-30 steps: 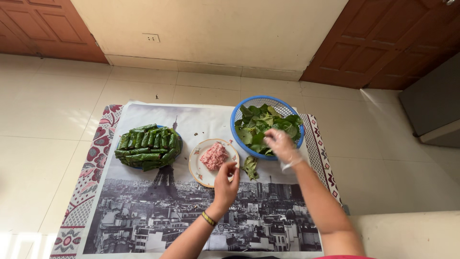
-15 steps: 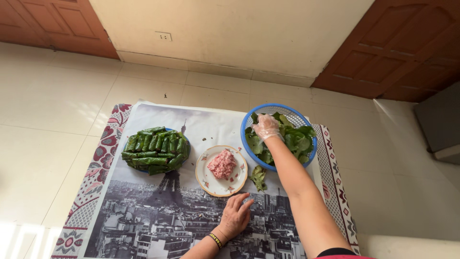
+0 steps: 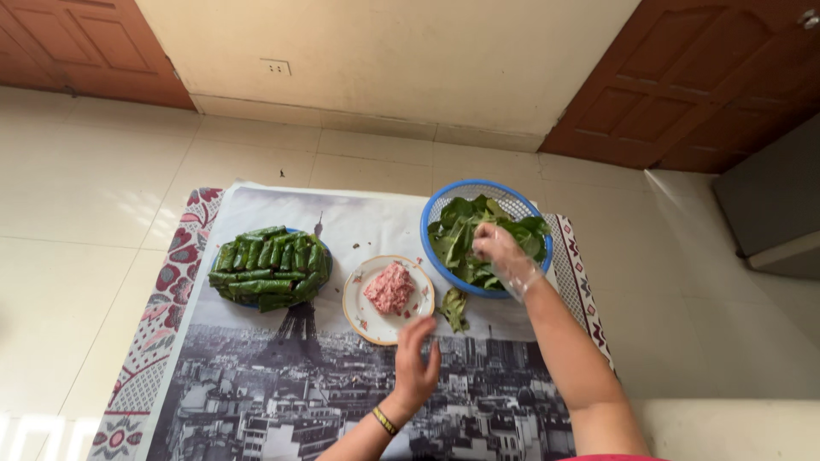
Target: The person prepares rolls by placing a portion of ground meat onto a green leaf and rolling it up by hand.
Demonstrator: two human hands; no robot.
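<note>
My right hand (image 3: 501,253), in a clear plastic glove, reaches into the blue basket (image 3: 442,202) and has its fingers closed among the green leaves (image 3: 465,230). My left hand (image 3: 416,363), wearing a bracelet, hovers open over the printed mat (image 3: 282,384), just below the small plate (image 3: 359,299) of pink minced meat (image 3: 389,287). A loose leaf (image 3: 454,307) lies on the mat between the plate and the basket. To the left, a pile of green leaf rolls (image 3: 269,265) sits stacked on a dish.
The mat lies on a pale tiled floor (image 3: 85,196). Brown wooden doors (image 3: 692,85) stand at the back left and right, with a cream wall (image 3: 384,60) between. A grey appliance (image 3: 773,205) stands at the far right.
The view has shifted slightly. My right hand moved lower inside the basket among the leaves. My left hand lifted off the mat and rose toward the plate.
</note>
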